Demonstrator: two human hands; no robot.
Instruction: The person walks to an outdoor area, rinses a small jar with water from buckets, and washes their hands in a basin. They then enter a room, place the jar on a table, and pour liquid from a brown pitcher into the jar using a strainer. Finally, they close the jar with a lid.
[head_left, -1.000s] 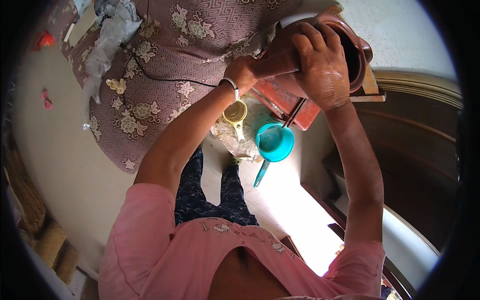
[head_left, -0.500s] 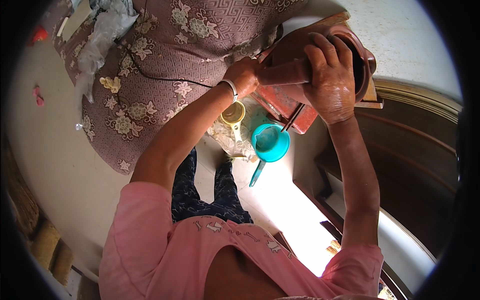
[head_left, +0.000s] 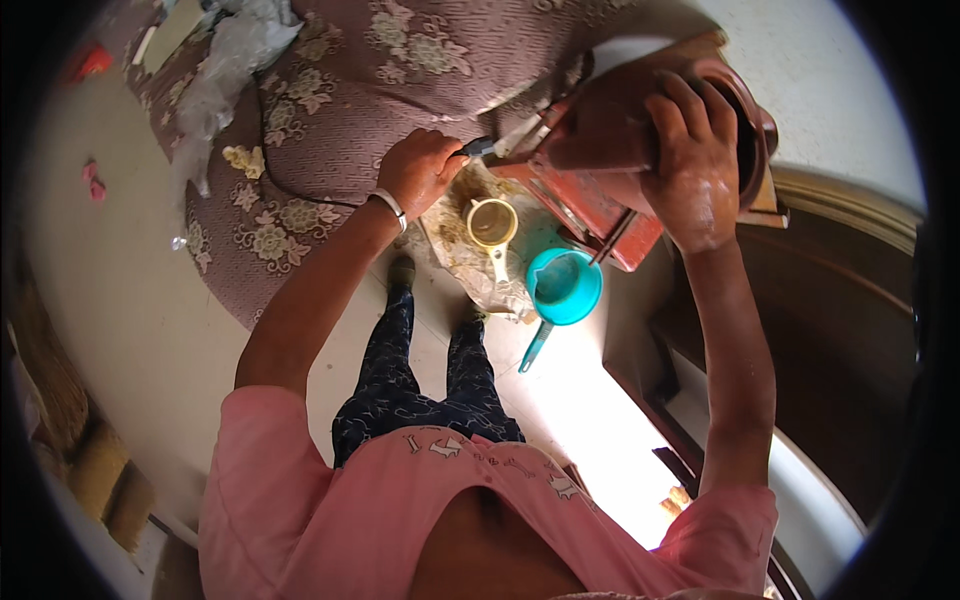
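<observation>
My left hand (head_left: 420, 172) is closed around a black cord connector (head_left: 476, 147), whose end sticks out past my fingers toward a brown pot. A thin black cord (head_left: 310, 198) trails from that hand across the patterned cloth. The brown pot (head_left: 600, 105) sits tilted on a red wooden stand, its round opening facing right and its stubby handle (head_left: 600, 153) pointing left. My right hand (head_left: 695, 165) grips the pot beside the handle, with the fingers bent over its body near the rim. A gap separates the connector from the pot. Part of the opening is hidden by my right hand.
Below the red stand (head_left: 635, 235) are a turquoise dipper (head_left: 565, 290) and a yellowish strainer-like cup with a handle (head_left: 492, 222), on crumpled paper (head_left: 450, 240). A flowered cloth (head_left: 340, 110) spreads at the upper left, with a clear plastic bag (head_left: 235, 60) on it.
My left hand has drawn left, away from the pot's handle, and the black connector now shows in it. My right hand stays on the pot. The whole view has shifted slightly.
</observation>
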